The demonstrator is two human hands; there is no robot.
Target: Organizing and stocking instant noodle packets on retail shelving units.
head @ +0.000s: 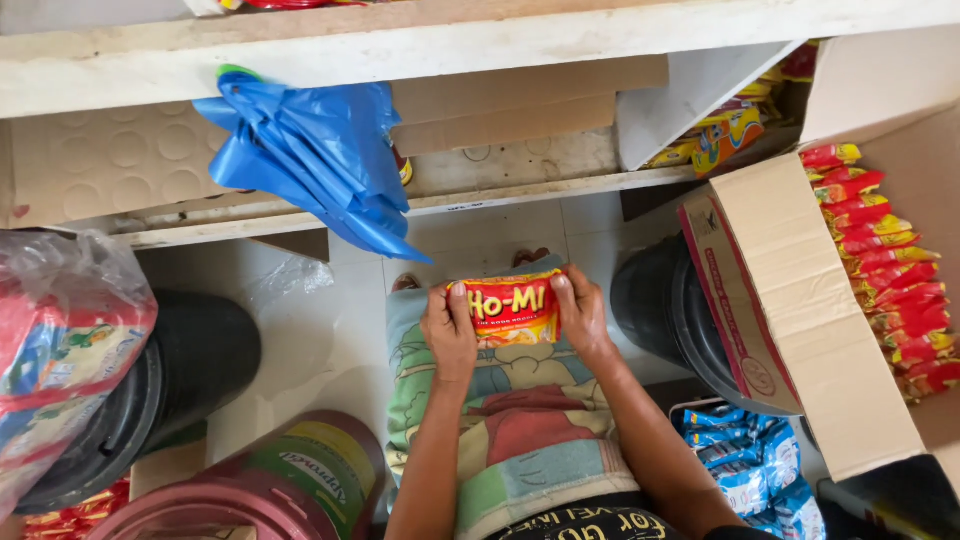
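Observation:
I hold a red and yellow noodle packet [512,311] flat between both hands, above my lap and a patterned cloth [520,430]. My left hand [449,330] grips its left edge and my right hand [581,312] grips its right edge. The packet faces up toward the camera. To the right, an open cardboard box [800,300] holds several packets of the same kind [890,270] standing in a row.
A white wooden shelf [450,45] runs across the top, with blue plastic bags [320,160] hanging below it. Black buckets stand at the left [190,370] and right [655,300]. A round pink lidded container [290,480] sits bottom left, blue packets [750,460] bottom right.

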